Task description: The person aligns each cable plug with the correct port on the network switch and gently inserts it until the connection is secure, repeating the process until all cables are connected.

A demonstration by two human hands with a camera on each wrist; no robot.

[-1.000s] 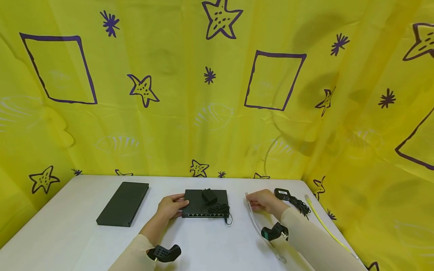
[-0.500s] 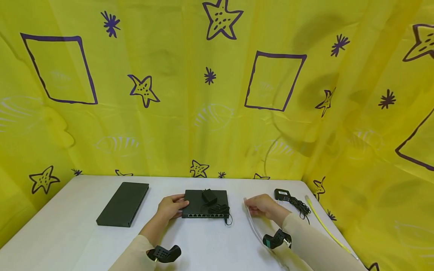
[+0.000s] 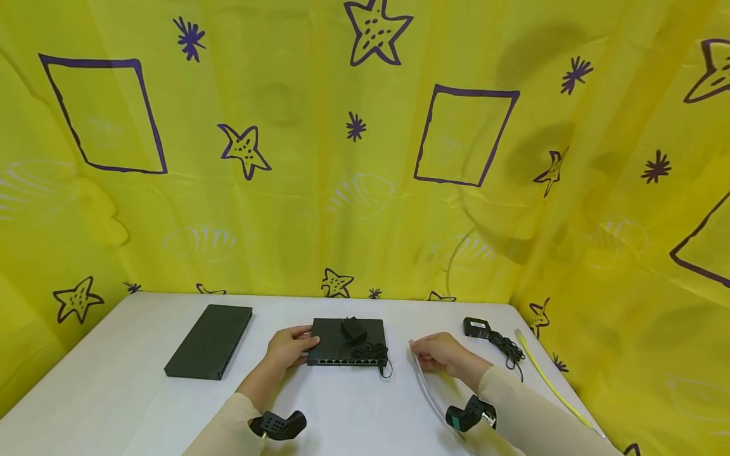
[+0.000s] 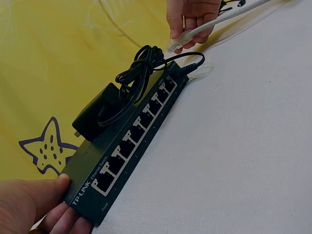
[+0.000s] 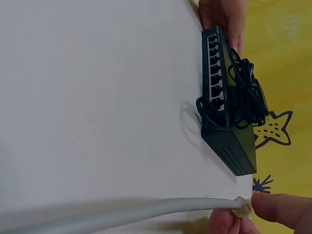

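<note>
My left hand grips the left end of a black TP-LINK Ethernet switch, thumb on top and fingers at the side. Its row of ports faces me. On top of the switch lies a black power adapter with a bundled cord, which runs into the port side's right end. To the right, my right hand pinches a grey-white network cable just behind its clear plug. That plug is apart from the switch, and the cable hangs down toward me.
A flat black box lies at the left of the white table. At the right are another black adapter with a bundled cord and a yellow cable along the edge. A yellow curtain borders the table.
My right hand has come slightly nearer to me, and the cable's free end has moved with it. The left hand and the switch have stayed in place.
</note>
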